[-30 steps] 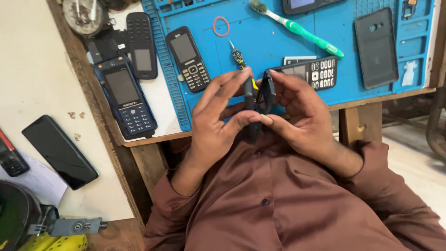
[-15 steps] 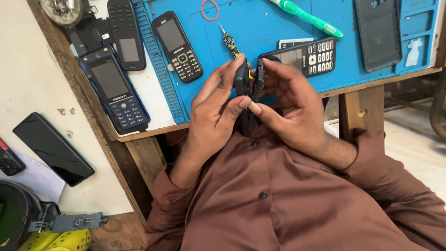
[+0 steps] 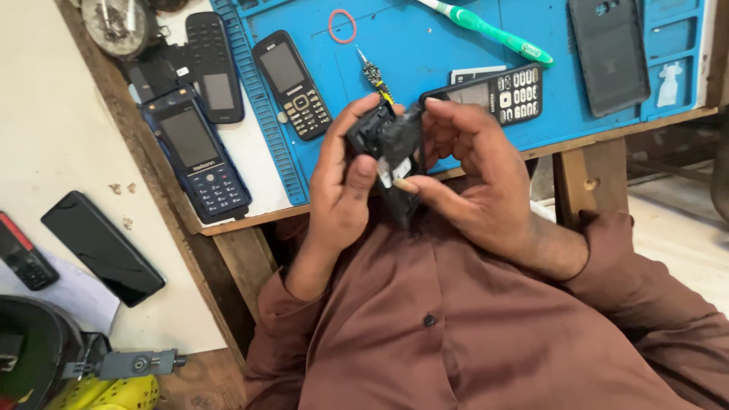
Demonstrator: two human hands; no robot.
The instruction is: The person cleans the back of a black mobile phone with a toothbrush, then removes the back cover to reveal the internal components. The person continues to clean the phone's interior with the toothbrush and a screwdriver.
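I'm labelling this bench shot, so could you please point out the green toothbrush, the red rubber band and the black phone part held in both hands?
green toothbrush [image 3: 493, 32]: head view, middle of its handle.
red rubber band [image 3: 331, 23]: head view, left side of the loop.
black phone part [image 3: 389, 137]: head view, its upper body between the fingers.

We see dark, unlit screens on the blue keypad phone [image 3: 199, 161], the black keypad phone [image 3: 292, 83] and the half-hidden keypad phone [image 3: 497, 93]. A black smartphone [image 3: 102, 247] lies screen-up, well left of them.

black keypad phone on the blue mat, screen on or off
Off: the black keypad phone lies face up on the blue mat, its screen dark and blank.
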